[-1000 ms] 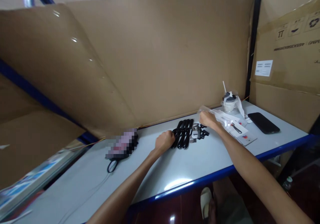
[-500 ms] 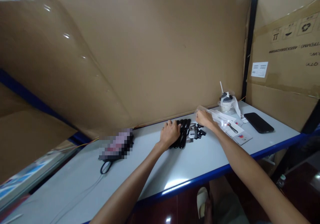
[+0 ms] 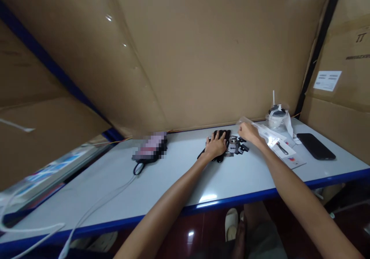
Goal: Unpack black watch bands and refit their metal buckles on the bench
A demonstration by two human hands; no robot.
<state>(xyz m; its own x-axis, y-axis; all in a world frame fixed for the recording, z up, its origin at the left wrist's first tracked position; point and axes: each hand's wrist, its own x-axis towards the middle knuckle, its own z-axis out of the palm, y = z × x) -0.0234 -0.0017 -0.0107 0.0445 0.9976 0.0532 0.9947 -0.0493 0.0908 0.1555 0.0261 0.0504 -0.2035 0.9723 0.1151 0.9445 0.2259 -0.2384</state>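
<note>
My left hand [image 3: 216,145] lies with spread fingers over a row of long black handles [image 3: 220,158], covering most of them. Just to the right sits a small pile of metal and black pieces [image 3: 237,146]. Beyond that pile my right hand [image 3: 248,132] is closed, its fingertips turned away so that what they grip cannot be seen. A clear plastic bag [image 3: 244,119] shows right behind the right hand. Beneath and beside the right wrist are white printed cards [image 3: 291,159], one picturing a dark-handled tool.
At the back right stands a lidded cup [image 3: 276,118] with a straw, and a black phone [image 3: 315,146] lies near it. A pixelated dark-edged object [image 3: 150,147] with a cable [image 3: 106,201] lies left. Cardboard walls [image 3: 202,58] enclose the grey tabletop [image 3: 173,162].
The camera has turned down and to the left, so everything sits farther right. My left hand has shifted rightward across the handles, its fingers more spread. My right hand stays closed by the bag.
</note>
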